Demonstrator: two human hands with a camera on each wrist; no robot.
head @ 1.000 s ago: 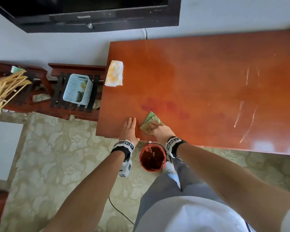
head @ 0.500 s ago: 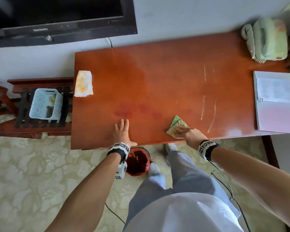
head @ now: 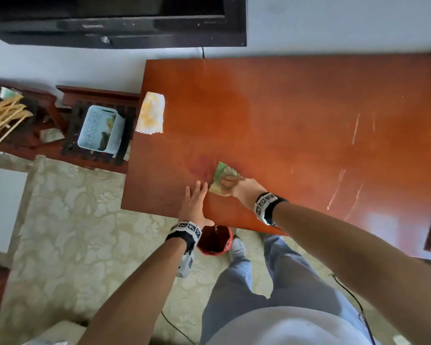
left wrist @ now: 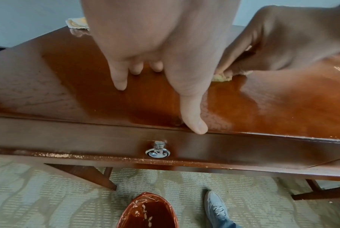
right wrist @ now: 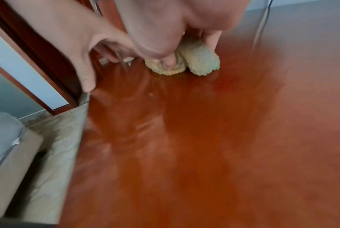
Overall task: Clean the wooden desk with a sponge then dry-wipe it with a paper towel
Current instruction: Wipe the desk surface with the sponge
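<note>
Head view, I log: right hand (head: 244, 191) gripping sponge (head: 222, 179) on bench (head: 284, 120); left hand (head: 194, 205) flat; red bin (head: 215, 241) holding possibly paper scraps.

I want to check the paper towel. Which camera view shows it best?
The head view: the whole paper towel lies on the desk's far left edge, yellow-stained. The left wrist view shows only a corner behind the left hand; the right wrist view shows none.

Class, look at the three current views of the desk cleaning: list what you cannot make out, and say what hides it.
- Underside of the sponge: covered by the right hand in every view.
- Desk, right end: cut off by the head view's edge.
- Basket contents: too small, head view.
- Bin, lower part: cut off by the left wrist view's bottom edge.
</note>
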